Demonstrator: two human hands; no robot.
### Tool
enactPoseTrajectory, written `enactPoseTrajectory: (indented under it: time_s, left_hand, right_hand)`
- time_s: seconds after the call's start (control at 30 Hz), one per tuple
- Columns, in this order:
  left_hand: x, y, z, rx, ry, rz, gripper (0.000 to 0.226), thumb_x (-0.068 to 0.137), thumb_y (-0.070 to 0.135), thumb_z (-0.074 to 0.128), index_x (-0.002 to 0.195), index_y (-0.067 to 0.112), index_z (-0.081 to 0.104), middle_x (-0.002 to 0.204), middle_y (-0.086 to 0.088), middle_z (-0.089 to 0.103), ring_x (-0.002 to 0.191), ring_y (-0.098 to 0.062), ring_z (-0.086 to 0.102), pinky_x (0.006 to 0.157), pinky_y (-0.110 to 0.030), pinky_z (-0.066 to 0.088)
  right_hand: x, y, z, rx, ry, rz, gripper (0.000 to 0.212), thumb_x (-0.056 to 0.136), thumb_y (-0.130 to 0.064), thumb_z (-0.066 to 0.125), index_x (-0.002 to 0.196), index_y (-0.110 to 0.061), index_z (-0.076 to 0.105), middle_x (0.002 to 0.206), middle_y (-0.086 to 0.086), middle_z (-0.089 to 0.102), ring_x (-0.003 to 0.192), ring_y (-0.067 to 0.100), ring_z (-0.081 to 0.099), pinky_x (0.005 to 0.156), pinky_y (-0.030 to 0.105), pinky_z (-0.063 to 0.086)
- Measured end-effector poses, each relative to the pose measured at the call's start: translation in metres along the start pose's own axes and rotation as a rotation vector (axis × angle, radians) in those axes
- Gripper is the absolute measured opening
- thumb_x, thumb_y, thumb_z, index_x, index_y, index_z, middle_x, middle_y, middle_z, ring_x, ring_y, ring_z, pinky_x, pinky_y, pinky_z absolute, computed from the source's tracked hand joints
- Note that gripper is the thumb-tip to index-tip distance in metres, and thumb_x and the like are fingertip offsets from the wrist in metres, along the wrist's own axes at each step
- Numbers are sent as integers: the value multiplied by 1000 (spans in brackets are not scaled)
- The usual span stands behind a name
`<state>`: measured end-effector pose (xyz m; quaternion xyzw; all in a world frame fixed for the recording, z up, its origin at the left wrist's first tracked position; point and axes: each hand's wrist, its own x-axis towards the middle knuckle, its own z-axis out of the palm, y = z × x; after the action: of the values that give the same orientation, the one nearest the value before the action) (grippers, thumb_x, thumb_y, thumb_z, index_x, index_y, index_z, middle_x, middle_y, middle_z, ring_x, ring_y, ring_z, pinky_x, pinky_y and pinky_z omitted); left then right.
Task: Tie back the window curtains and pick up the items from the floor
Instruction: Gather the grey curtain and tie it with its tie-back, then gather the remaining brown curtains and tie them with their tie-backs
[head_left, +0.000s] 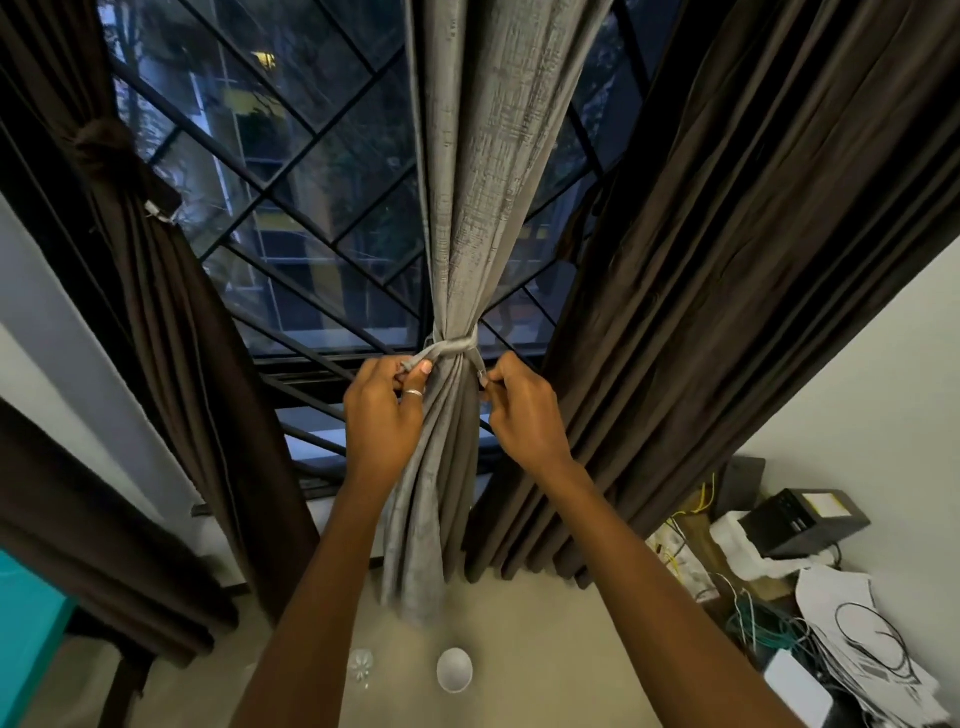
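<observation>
Grey curtain (483, 208) hangs down the middle of the frame, gathered into a narrow bunch at centre by a matching grey tie band (452, 347) wrapped around it. Both hands sit just below that band, 1 on each side of the bunch. The left hand (382, 415), with a ring (413, 393) on 1 finger, pinches the band's left end between thumb and fingers, its knuckles against the fabric. The right hand (524, 410) pinches the band's right end at the curtain's right edge, fingers curled in. The 2 hands are apart, with the gathered folds between them.

Behind the curtain is a window with a dark diagonal grille (291, 208). A brown curtain (156, 291) at the left of the frame is already tied into a knot in the upper left. Another brown curtain (753, 260) hangs loose along the right side.

On the floor (519, 649) at the bottom centre, between the forearms, lie a white round cup (454, 670) and, just left of it, a small clear item (360, 667), possibly a glass; it is too faint to tell. In the lower right corner sit a black box (802, 519), tangled cables (763, 629) and loose papers (852, 623).
</observation>
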<state>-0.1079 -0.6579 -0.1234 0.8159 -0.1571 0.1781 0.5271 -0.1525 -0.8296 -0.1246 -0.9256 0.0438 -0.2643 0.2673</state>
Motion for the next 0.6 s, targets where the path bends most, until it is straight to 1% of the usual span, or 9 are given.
enactPoseTrajectory:
  time_s: [0.1,0.17,0.2,0.23,0.27,0.33,0.43,0.53,0.6]
  left_hand:
    - [-2,1,0,17,40,-3,22,99,24,59,97,3,67,93,-2,55,81,-18,56,72,-25,41]
    - [-6,4,2,43,63,-16,21,100,21,59,96,2,66,93,-4,55,81,-18,54,71,-23,36]
    - [-9,7,3,61,78,-23,21,100,20,59,95,1,65,93,-7,57,81,-17,53,70,-22,34]
    - [-13,10,6,72,93,-33,22,100,20,58,94,0,64,93,-10,58,81,-17,52,70,-22,34]
    - [-16,13,9,77,112,-46,23,100,21,58,93,0,64,93,-11,58,81,-17,51,70,-24,34]
    - [-22,19,15,107,165,-81,27,101,25,56,90,1,63,91,-7,55,81,-17,50,70,-26,35]
    - [-29,27,26,186,243,-80,33,102,27,53,78,4,59,81,-7,54,78,-21,50,67,-26,28]
    - [-43,44,39,199,298,-74,41,103,23,51,66,7,47,67,-8,49,66,-23,46,60,-30,22]
    - [-53,59,45,205,337,-139,39,103,26,50,69,8,47,72,-9,51,68,-22,46,62,-29,25]
  right_hand:
    - [-1,-1,0,23,-13,1,17,96,-7,54,84,-16,47,75,4,58,62,21,56,52,47,48]
    - [-3,-2,0,40,-19,-7,18,98,-12,54,84,-18,45,73,2,56,61,17,53,50,39,43]
    - [-5,-2,-1,49,-21,-13,20,99,-15,54,83,-20,44,72,0,55,61,15,51,49,33,39]
    - [-6,-1,-1,60,-25,-21,21,100,-18,55,83,-21,43,71,-2,54,61,13,50,49,29,36]
    - [-7,1,-2,78,-30,-27,21,100,-20,55,83,-22,43,72,-2,54,62,13,51,50,30,36]
    - [-10,6,-6,132,-48,-43,19,100,-20,54,85,-21,43,75,0,57,66,17,54,53,37,40]
    - [-14,19,-17,166,-99,-106,14,97,-15,57,88,-17,46,78,7,60,68,27,56,54,44,44]
    - [-17,30,-32,182,-194,-139,16,94,-12,59,93,-20,45,86,9,65,76,32,61,53,42,45]
    - [-17,38,-41,196,-238,-159,13,97,-17,58,94,-20,45,87,9,65,77,34,61,52,38,40]
